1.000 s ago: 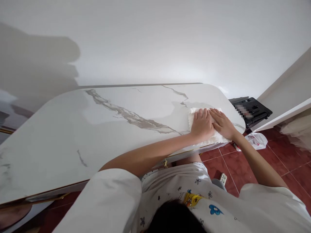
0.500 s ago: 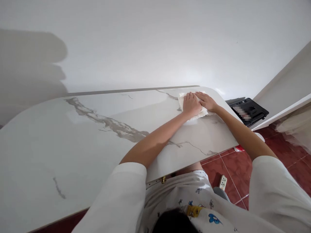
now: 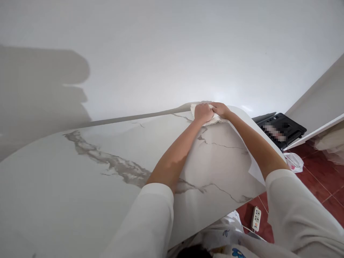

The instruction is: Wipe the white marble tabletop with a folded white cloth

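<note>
Arms outstretched, you hold a white cloth (image 3: 213,119) under both hands at the far edge of a marbled table (image 3: 107,150), close by the wall (image 3: 150,64). The cloth now lies farther from you than in the earlier frames, where it sits short of that edge and, first, beside the near one. Your left hand (image 3: 203,113) has its fingers bent and pressed together; the fingers of your right hand (image 3: 220,109) bend over the far side, tips hidden, so whether either pinches cloth cannot be told. The rounded far right corner is just beside your right hand, with a black case (image 3: 282,130) past the right edge. The tabletop stretches well to the left and back toward you.
</note>
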Demonstrator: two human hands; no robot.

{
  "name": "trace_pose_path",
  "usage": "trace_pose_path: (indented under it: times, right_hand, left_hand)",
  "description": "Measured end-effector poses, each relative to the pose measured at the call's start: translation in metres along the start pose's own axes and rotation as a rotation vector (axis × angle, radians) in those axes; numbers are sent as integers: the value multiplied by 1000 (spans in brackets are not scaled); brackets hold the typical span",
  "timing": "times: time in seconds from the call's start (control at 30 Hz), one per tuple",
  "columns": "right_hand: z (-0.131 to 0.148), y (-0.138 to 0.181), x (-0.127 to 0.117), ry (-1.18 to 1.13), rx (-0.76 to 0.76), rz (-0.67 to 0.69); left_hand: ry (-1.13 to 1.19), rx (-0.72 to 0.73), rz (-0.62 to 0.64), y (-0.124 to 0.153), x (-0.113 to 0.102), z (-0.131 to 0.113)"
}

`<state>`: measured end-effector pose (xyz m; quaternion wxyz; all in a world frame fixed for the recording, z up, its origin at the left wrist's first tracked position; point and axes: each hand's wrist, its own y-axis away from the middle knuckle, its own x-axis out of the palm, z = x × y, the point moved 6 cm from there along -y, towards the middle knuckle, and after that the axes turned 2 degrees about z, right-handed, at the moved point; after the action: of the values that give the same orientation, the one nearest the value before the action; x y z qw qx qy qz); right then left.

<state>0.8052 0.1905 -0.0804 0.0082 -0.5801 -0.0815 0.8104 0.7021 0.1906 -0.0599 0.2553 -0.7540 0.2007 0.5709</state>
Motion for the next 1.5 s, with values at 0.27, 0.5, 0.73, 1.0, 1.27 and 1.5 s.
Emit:
trace_pose_path:
  times: [0.27,0.5,0.73,1.0,1.27,1.5]
  right_hand:
    - [5,2,0,43,-20,-15]
    - [32,48,0,138,-58,-15]
    - [75,133,0,142,-75,66]
    - [128,244,-7,139,-103,53]
    - [88,284,-20,154,-181,87]
    - [36,234,-19,124,-125,99]
  left_hand:
    - [-21,37,-29,3,-2,1]
    - [-41,87,-78,53,-8,-14]
    - [-51,86,-46,138,-17,-41]
    - [-25,124,74,242,-31,-77]
    - [150,50,254,245,-20,-124]
    - [196,15,190,179,-5,-121]
